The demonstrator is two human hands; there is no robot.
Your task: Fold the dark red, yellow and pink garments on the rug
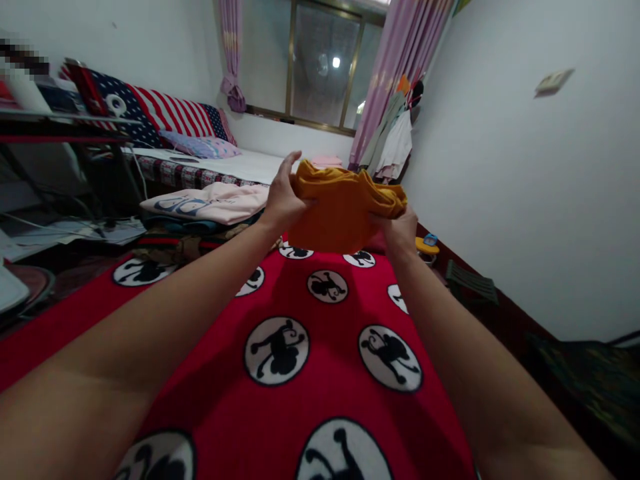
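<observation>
Both arms reach forward, holding up a folded mustard-yellow garment (333,213) above the far end of a red blanket (330,387). My left hand (285,197) grips its left edge, thumb raised. At the right edge, my right hand (400,227) is closed on the cloth, with its fingers partly hidden behind it. The garment's upper edge is bunched in thick folds, and its lower part hangs smooth. What kind of garment it is cannot be made out. White circles with black monkey figures pattern the blanket.
A pile of folded clothes with a pale pink top (215,203) lies left of the garment. Behind stands a bed (250,167) with pillows. A desk (65,127) is at left; a yellow stool (426,247) and a green folding stool (470,281) stand along the right wall.
</observation>
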